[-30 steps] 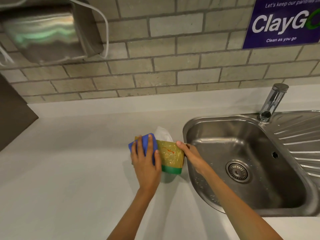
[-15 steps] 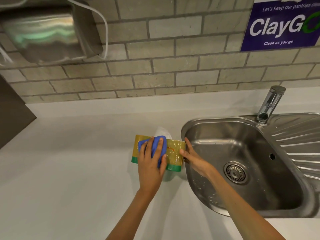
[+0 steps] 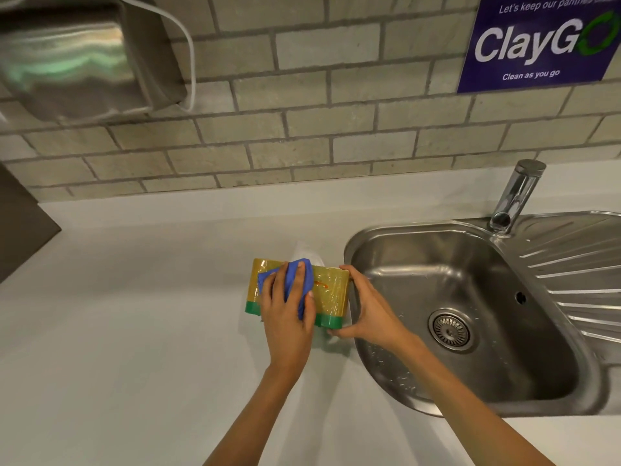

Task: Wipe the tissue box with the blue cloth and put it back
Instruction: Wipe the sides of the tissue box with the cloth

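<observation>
- Head view looks down on a pale desk, with a brick wall behind it.
- The tissue box stands on the desk near the middle of the picture, just beside the left rim of the steel sink. The box is yellow with a green band at the bottom and a shiny plastic wrap, and a white tissue sticks up from its top.
- The left hand presses the blue cloth flat on the near face of the box. Its fingers are spread over the cloth and point toward 12 o'clock.
- The right hand grips the right end of the box: the fingers curl over the top corner, and the thumb touches the bottom corner near the green band.
- From the box, the sink lies at 3 o'clock, with the drain in its floor.
- The tap stands at the far edge of the sink, at 2 o'clock from the box.
- A metal dispenser hangs on the wall at 10 o'clock, with a white cable beside it.
- A blue sign with the word "ClayGo" is on the wall at 1 o'clock.
</observation>
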Motion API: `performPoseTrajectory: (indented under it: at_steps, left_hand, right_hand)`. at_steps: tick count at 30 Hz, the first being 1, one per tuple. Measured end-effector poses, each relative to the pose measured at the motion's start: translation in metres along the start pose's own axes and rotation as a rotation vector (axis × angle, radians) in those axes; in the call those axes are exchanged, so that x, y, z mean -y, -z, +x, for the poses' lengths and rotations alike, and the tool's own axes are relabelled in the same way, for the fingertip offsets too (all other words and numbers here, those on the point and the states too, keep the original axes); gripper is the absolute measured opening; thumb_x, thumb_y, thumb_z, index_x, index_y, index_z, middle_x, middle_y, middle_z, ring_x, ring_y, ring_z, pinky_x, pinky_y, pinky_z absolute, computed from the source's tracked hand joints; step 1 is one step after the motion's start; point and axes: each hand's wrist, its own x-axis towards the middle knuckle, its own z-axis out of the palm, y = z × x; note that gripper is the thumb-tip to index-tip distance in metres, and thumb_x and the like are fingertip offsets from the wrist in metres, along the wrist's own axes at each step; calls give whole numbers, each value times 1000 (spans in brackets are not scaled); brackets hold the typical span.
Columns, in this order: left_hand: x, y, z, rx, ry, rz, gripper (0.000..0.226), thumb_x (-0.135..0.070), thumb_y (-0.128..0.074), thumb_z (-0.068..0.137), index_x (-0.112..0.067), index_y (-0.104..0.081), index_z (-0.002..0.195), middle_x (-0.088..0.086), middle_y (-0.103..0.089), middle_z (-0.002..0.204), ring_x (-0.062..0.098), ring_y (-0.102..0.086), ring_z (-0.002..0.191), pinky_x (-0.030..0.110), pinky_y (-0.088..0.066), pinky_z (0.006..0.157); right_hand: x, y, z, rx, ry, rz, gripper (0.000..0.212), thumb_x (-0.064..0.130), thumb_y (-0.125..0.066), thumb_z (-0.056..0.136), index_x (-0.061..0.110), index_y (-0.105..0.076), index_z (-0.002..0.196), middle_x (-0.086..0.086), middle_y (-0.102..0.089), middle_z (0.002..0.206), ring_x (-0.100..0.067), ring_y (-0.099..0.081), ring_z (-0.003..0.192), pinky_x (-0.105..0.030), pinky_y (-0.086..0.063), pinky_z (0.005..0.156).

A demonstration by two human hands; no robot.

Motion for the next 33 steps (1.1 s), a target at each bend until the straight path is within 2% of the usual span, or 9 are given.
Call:
performPoseTrajectory:
  at_steps: [2,8,11,14,16,20,26,31,33]
  left_hand:
    - [-14,-9,-1,2,12,-10,47,-29,-43,91,-12,-51,134,16,-53,136,37,-43,128,48,-40,101]
    - [10,-6,-12,28,-341,142,45,-38,-36,94,-19,-45,134,16,-57,133,28,-35,129,54,-39,101]
    - [16,0,-3,-51,-112,88,48,-33,-39,91,-12,-52,132,19,-53,136,38,-40,130,58,-40,102]
    - [-9,-10,11,-59,25,55,50,-31,-36,90,-13,-51,134,18,-49,140,42,-39,131,56,-37,105]
    - [-22,-16,8,4,-92,63,49,-31,-38,90,-14,-49,135,16,-48,141,38,-40,132,54,-34,106]
    - [6,-6,-11,47,-363,157,47,-32,-42,91,-15,-49,134,16,-54,136,30,-37,131,52,-35,104]
    - [-9,-5,8,-23,18,56,51,-31,-35,89,-11,-51,133,19,-49,140,40,-40,131,58,-36,106]
    - [-12,-16,-14,117,-405,168,48,-28,-45,87,-18,-50,133,16,-54,137,36,-43,131,53,-36,103]
    - [7,-8,-17,97,-440,161,47,-28,-46,87,-20,-46,133,16,-54,136,30,-37,132,52,-39,102]
  right_hand:
    - [0,1,2,-14,0,15,105,36,-82,50,34,-23,137,15,-38,132,1,-41,116,0,-34,86]
    - [-5,3,2,-19,-10,51,103,30,-83,49,49,-21,128,20,-36,127,12,-41,113,9,-30,84]
    - [-6,1,2,-10,-17,55,104,29,-84,51,39,-24,134,14,-39,131,1,-41,119,7,-31,88]
    - [-5,1,3,-5,-5,79,100,27,-84,51,30,-29,135,7,-43,134,-7,-45,122,-10,-38,97]
    - [-4,3,4,-13,5,96,99,26,-83,50,31,-32,134,8,-46,132,-4,-46,122,-19,-42,100]
    - [-5,5,3,-13,7,89,99,25,-83,50,51,-26,127,16,-44,129,14,-41,119,-1,-37,93]
    - [-12,4,2,-7,-7,101,105,27,-83,51,32,-25,138,8,-41,137,-4,-42,124,4,-33,91]
    - [-15,7,0,-11,-2,113,110,23,-84,52,27,-23,143,8,-35,143,-2,-37,129,4,-29,95]
    - [-14,6,0,-2,-6,111,111,23,-83,52,35,-19,141,11,-35,140,-2,-37,128,7,-28,92]
